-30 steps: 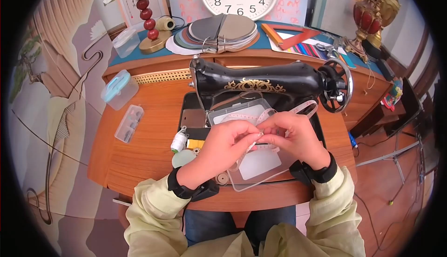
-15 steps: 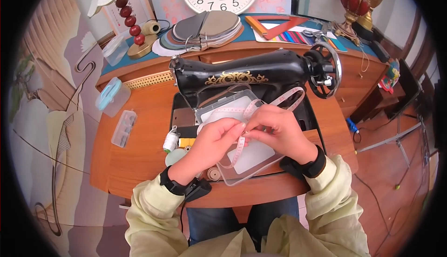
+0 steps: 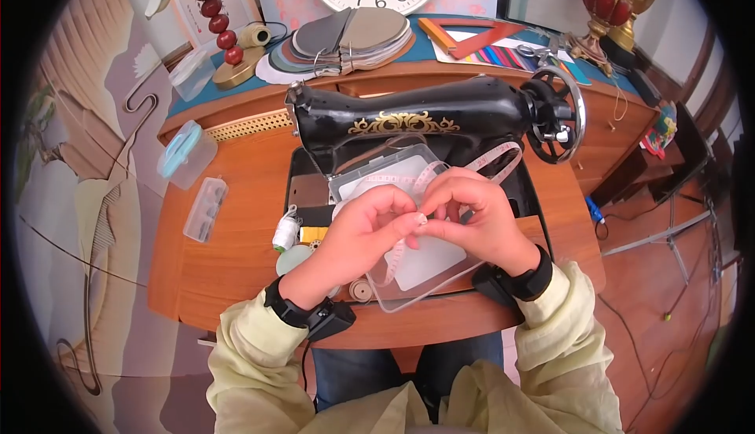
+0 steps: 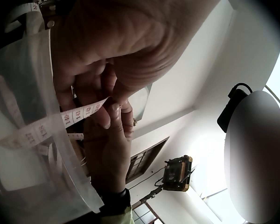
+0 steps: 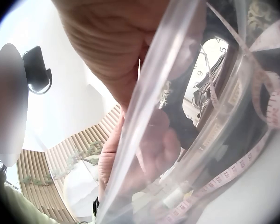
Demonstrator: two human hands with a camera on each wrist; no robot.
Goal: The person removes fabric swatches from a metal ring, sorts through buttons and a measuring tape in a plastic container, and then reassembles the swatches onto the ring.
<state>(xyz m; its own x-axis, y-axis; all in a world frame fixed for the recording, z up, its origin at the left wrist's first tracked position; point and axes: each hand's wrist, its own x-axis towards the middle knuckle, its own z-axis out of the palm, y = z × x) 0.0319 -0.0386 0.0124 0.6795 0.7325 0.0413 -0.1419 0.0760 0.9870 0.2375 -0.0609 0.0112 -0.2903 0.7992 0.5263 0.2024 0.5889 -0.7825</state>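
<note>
In the head view my left hand (image 3: 355,228) and right hand (image 3: 481,220) meet fingertip to fingertip over an open clear plastic box (image 3: 429,292). Between thumbs and fingers both pinch a pink-and-white tape measure (image 4: 79,113), whose printed numbers run up to the fingertips in the left wrist view. One loop of the tape droops below the hands into the box, and another stands up at the right beside the sewing machine. Fingers mostly hide the pinched stretch. The right wrist view looks through the box's clear wall, with more tape lying in loose curves.
A black sewing machine (image 3: 409,115) stands just behind the box. To the left are a white thread spool (image 3: 285,233), yellow thread (image 3: 311,234), a pale round disc (image 3: 294,260) and a small compartment case (image 3: 206,210). A wooden spool (image 3: 361,290) sits near the front edge.
The head view has shifted. Both hands stay together; the tape stretch that showed below the fingertips half a second ago is now mostly covered by the closer-set fingers.
</note>
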